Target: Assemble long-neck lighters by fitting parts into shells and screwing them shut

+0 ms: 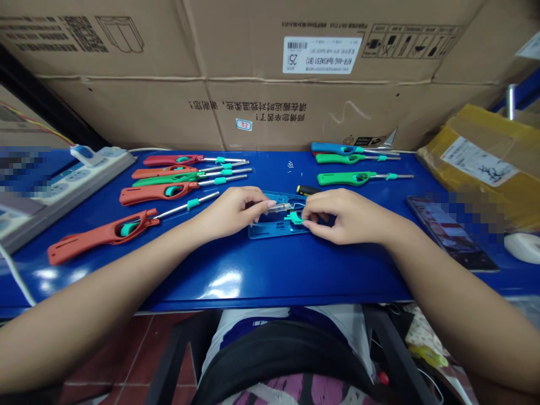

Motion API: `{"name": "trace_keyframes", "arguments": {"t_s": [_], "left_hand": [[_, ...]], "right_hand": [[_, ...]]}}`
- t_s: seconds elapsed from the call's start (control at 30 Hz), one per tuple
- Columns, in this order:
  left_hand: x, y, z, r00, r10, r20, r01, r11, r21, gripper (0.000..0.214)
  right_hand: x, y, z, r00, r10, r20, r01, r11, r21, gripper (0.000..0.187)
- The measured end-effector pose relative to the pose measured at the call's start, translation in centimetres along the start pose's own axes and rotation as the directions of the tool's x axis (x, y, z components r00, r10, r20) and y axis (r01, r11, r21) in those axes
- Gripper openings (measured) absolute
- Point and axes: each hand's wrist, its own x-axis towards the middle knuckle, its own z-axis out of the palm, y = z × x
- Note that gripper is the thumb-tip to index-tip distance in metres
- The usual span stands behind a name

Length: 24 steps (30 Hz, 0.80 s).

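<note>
My left hand (pixel 240 209) pinches a clear lighter fuel tank (pixel 278 207), with a thin white wire near its end. Close beside it, my right hand (pixel 341 216) has its fingers closed on a teal lighter trigger (pixel 295 217). Both parts are just over an opened blue lighter casing (pixel 270 229) lying on the table, partly hidden by my hands. Behind my right hand is a screwdriver (pixel 307 190) with a yellow and black handle, its far end out of sight.
Several red, orange and green lighters (pixel 156 194) lie at left; green and blue ones (pixel 343 178) at back right. A power strip (pixel 63 194) runs along the left. A phone (pixel 451 230), white mouse (pixel 523 247) and yellow-taped package (pixel 489 157) occupy the right. Cardboard (pixel 169 112) stands behind.
</note>
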Motion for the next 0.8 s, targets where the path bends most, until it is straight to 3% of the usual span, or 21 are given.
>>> {"name": "trace_keyframes", "arguments": {"t_s": [0.2,0.4,0.67,0.8], "left_hand": [[0.0,0.5,0.0,0.995,-0.096,0.038,0.100,0.989,-0.111,0.042],[0.1,0.7,-0.1,0.977,-0.193,0.087,0.211,0.925,-0.315,0.041],[0.1,-0.2,0.0,0.969,-0.215,0.120,0.243,0.915,-0.321,0.040],[0.2,-0.1,-0.1,0.970,-0.204,0.134,0.237,0.914,-0.329,0.043]], "right_hand": [[-0.2,0.1,-0.2,0.996,-0.036,-0.079,0.032,0.999,-0.042,0.010],[-0.2,0.2,-0.1,0.997,-0.032,-0.076,0.027,0.998,-0.063,0.009],[-0.4,0.2,-0.2,0.986,-0.077,-0.146,0.071,0.996,-0.045,0.007],[-0.4,0.3,-0.2,0.991,-0.052,-0.121,0.045,0.997,-0.065,0.007]]}}
